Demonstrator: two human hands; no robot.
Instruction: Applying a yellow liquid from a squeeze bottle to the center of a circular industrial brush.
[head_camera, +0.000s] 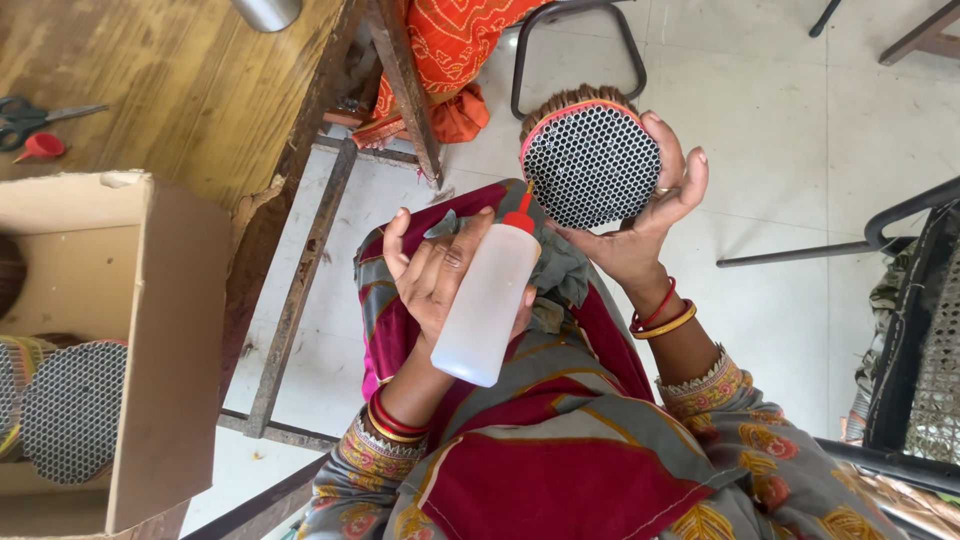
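My right hand (655, 215) grips a round bundle of thin tubes (590, 165), its dark honeycomb face turned toward me, with a red band around its rim. My left hand (430, 265) holds a translucent white squeeze bottle (487, 300) tilted upward. The bottle's red nozzle (520, 215) touches the lower left edge of the bundle. Both hands hover over my lap, which is draped in maroon and grey cloth. Red and gold bangles sit on both wrists.
A cardboard box (150, 330) at the left holds similar round bundles (70, 410). Scissors (30, 118) and a small red cap (42, 147) lie on the wooden table (200, 90). An orange cloth (440, 50) hangs behind; metal chair frames (900, 215) stand at right.
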